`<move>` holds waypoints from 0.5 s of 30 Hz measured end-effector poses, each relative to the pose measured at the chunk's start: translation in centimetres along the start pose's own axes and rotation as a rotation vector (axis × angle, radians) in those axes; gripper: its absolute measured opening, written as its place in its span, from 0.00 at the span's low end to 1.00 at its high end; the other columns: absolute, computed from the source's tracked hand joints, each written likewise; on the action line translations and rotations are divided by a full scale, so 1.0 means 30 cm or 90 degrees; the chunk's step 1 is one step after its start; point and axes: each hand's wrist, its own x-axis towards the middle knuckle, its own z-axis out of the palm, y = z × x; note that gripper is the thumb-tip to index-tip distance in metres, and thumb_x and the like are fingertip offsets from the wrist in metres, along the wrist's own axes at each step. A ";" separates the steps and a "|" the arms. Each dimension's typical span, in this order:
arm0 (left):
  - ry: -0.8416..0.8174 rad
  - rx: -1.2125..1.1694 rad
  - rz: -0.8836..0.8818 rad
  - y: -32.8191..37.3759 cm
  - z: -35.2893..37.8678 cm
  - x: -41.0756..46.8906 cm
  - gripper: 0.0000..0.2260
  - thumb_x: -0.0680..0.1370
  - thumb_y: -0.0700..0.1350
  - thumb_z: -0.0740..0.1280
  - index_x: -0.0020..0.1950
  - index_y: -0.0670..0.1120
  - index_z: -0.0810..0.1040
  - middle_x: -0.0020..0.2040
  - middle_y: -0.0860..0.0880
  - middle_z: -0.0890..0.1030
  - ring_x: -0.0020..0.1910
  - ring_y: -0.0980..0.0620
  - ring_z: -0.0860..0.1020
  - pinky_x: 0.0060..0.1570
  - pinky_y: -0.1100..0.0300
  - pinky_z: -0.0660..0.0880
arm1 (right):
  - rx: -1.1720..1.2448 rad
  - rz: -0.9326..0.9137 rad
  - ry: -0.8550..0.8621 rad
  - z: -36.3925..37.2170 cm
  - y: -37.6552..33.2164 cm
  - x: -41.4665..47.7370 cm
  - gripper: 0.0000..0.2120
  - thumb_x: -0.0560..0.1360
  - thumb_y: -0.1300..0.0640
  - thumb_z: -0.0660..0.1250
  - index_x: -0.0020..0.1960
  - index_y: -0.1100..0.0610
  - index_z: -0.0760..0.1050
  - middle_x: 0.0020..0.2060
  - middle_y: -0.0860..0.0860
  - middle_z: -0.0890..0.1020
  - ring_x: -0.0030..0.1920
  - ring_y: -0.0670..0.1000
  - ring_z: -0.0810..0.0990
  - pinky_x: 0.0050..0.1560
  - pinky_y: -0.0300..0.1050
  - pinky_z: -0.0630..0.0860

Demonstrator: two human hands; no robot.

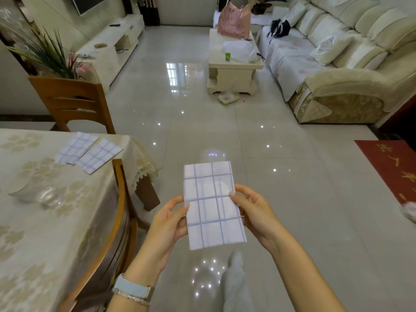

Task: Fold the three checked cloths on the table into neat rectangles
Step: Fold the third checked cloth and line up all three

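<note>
I hold a white cloth with blue checks, folded into a narrow rectangle, in the air over the floor to the right of the table. My left hand pinches its left edge and my right hand pinches its right edge, thumbs on top. Two more checked cloths lie folded as rectangles side by side near the table's far right corner: one cloth to the left, the other cloth partly overlapping it.
The table with a patterned beige tablecloth fills the left. Forks and glass dishes rest on it. Wooden chairs stand at its far side and its right edge. A coffee table, sofa and red mat lie beyond.
</note>
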 end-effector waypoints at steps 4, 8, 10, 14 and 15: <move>0.040 -0.009 0.010 0.050 0.053 0.265 0.13 0.79 0.43 0.64 0.64 0.43 0.76 0.54 0.41 0.85 0.53 0.44 0.84 0.48 0.53 0.83 | -0.029 0.004 -0.044 -0.068 -0.116 0.274 0.11 0.81 0.58 0.63 0.61 0.53 0.79 0.47 0.53 0.86 0.42 0.49 0.84 0.39 0.42 0.79; 0.077 -0.022 0.021 0.136 0.117 0.521 0.13 0.80 0.42 0.63 0.64 0.42 0.75 0.53 0.41 0.85 0.51 0.45 0.85 0.44 0.57 0.83 | -0.053 0.022 -0.085 -0.136 -0.268 0.550 0.11 0.81 0.57 0.62 0.61 0.52 0.79 0.51 0.55 0.86 0.46 0.51 0.85 0.43 0.44 0.80; 0.097 -0.028 0.030 0.190 0.139 0.632 0.14 0.79 0.43 0.64 0.64 0.42 0.75 0.53 0.41 0.85 0.51 0.45 0.84 0.44 0.56 0.83 | -0.065 0.033 -0.114 -0.151 -0.344 0.683 0.11 0.81 0.57 0.62 0.61 0.53 0.79 0.50 0.54 0.86 0.45 0.50 0.85 0.43 0.45 0.80; 0.133 -0.056 0.031 0.288 0.139 0.820 0.16 0.78 0.45 0.65 0.64 0.43 0.76 0.53 0.41 0.85 0.51 0.44 0.84 0.46 0.56 0.83 | -0.092 0.047 -0.164 -0.137 -0.474 0.922 0.11 0.81 0.57 0.62 0.60 0.53 0.79 0.49 0.54 0.86 0.45 0.50 0.85 0.43 0.45 0.80; 0.148 -0.059 0.032 0.309 0.130 0.862 0.14 0.79 0.44 0.64 0.64 0.43 0.76 0.53 0.42 0.85 0.51 0.44 0.84 0.46 0.55 0.83 | -0.097 0.051 -0.180 -0.125 -0.499 0.979 0.11 0.81 0.57 0.62 0.61 0.54 0.79 0.50 0.55 0.86 0.46 0.51 0.85 0.44 0.45 0.80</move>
